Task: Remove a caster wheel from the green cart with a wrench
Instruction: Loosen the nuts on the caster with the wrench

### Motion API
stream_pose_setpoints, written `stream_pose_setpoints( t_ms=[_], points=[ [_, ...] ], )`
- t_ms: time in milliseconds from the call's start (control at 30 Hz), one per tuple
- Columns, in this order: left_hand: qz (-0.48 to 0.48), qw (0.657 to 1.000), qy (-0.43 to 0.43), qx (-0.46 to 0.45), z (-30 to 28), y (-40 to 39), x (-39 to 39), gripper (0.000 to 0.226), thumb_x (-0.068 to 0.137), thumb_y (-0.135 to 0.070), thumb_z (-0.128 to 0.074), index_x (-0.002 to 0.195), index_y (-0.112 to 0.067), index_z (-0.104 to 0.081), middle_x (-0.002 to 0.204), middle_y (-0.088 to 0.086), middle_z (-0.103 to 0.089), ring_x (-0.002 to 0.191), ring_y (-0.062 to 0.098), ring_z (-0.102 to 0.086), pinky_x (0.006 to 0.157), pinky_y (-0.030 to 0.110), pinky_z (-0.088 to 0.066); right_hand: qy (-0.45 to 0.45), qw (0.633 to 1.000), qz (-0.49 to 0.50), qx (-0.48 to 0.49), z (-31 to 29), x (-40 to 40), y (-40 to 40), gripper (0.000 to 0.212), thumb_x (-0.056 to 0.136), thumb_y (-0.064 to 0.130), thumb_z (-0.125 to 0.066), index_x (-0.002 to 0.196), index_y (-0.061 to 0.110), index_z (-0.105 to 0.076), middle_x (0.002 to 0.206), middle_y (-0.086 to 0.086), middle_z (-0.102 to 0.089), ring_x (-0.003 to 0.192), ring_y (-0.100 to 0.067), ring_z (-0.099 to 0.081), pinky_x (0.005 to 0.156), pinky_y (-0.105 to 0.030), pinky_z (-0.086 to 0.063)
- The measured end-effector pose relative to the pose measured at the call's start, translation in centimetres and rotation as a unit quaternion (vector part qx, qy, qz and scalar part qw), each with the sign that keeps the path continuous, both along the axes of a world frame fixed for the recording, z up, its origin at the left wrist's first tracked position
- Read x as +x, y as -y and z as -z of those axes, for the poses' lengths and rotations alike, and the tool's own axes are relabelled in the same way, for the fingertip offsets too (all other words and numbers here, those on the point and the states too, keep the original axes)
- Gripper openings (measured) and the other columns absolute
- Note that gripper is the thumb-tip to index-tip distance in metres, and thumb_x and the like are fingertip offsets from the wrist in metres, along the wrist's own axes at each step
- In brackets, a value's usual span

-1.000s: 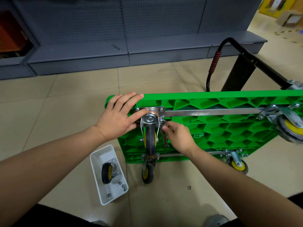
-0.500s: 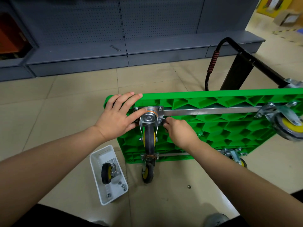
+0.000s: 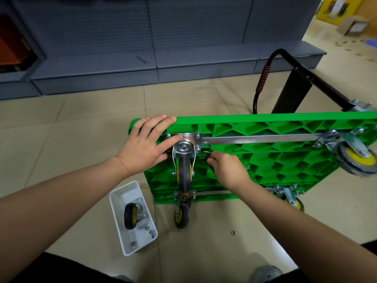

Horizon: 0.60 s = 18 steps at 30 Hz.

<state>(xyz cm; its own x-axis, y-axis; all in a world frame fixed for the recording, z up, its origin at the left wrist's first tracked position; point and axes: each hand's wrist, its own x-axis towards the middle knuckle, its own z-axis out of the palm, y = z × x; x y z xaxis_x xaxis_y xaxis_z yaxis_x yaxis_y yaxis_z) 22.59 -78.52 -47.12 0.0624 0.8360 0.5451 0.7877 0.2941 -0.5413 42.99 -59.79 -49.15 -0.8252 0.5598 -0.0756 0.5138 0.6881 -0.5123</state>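
Note:
The green cart (image 3: 265, 156) stands on its side, its ribbed underside facing me. A caster wheel (image 3: 184, 168) with a black tyre and yellow hub hangs from a steel plate at the upper left corner. My left hand (image 3: 146, 144) lies flat over that corner, fingers on the cart's rim and the plate. My right hand (image 3: 226, 170) grips a metal wrench (image 3: 206, 155) whose ring end sits at a bolt on the plate's lower right side. Most of the wrench is hidden in my fist.
A white tray (image 3: 122, 203) on the floor holds a loose caster and several nuts. Another nut (image 3: 233, 232) lies on the tiles. Other casters (image 3: 182, 213), (image 3: 356, 158), (image 3: 293, 202) remain on the cart. The black handle (image 3: 285, 82) juts out behind, and a spare wrench (image 3: 142, 60) lies on the grey shelf.
My right hand has swung the wrench from hanging down beside the caster to point rightward, its head staying at the plate's lower right bolt. My left hand has stayed put.

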Motion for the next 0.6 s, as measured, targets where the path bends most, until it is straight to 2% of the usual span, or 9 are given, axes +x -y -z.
stream_pose_setpoints(
  t_ms=[67,167,400,533,600],
  points=[
    [-0.001,1.000,0.002,-0.002,0.0,0.0,0.0,0.068,0.079,-0.048,-0.075,0.142,-0.032,-0.055,0.156,0.014,-0.041,0.140,0.037,-0.039,0.110,0.051,-0.027,-0.025,0.998,0.019,-0.046,0.4,-0.4,0.4,0.027,0.102,0.029,-0.055,0.079,0.015,-0.055,0.074,-0.012,-0.062,0.074,-0.036,-0.058,0.066,-0.042,-0.049],
    [0.000,1.000,0.003,-0.002,0.0,0.0,0.1,0.067,0.080,-0.048,-0.075,0.142,-0.031,-0.055,0.156,0.014,-0.042,0.139,0.037,-0.039,0.109,0.052,-0.029,-0.044,0.995,0.032,-0.080,0.7,-0.8,0.7,0.028,0.102,0.028,-0.056,0.081,0.009,-0.058,0.072,-0.011,-0.062,0.071,-0.033,-0.057,0.064,-0.041,-0.047],
    [0.002,1.000,0.002,0.000,0.1,0.0,0.0,0.067,0.081,-0.047,-0.075,0.142,-0.031,-0.055,0.156,0.014,-0.041,0.139,0.037,-0.040,0.109,0.052,-0.029,-0.068,0.993,0.027,-0.089,0.8,-1.0,0.7,0.027,0.101,0.026,-0.057,0.081,0.009,-0.064,0.069,-0.006,-0.062,0.064,-0.021,-0.051,0.061,-0.036,-0.039],
    [0.001,1.000,0.003,-0.002,0.0,0.0,-0.1,0.068,0.080,-0.047,-0.075,0.143,-0.031,-0.054,0.157,0.014,-0.040,0.140,0.037,-0.040,0.109,0.052,-0.030,-0.050,0.997,-0.007,-0.053,0.8,-0.9,-0.1,0.026,0.101,0.030,-0.056,0.082,0.013,-0.061,0.071,-0.007,-0.063,0.070,-0.028,-0.056,0.065,-0.038,-0.045],
    [0.000,1.000,0.002,-0.002,0.0,0.0,-0.1,0.068,0.080,-0.047,-0.075,0.143,-0.031,-0.054,0.157,0.014,-0.040,0.140,0.037,-0.040,0.109,0.052,-0.030,-0.035,0.999,-0.032,-0.019,0.4,-0.9,-0.6,0.026,0.101,0.032,-0.055,0.082,0.015,-0.058,0.074,-0.010,-0.065,0.075,-0.035,-0.058,0.068,-0.044,-0.050]
  ],
)
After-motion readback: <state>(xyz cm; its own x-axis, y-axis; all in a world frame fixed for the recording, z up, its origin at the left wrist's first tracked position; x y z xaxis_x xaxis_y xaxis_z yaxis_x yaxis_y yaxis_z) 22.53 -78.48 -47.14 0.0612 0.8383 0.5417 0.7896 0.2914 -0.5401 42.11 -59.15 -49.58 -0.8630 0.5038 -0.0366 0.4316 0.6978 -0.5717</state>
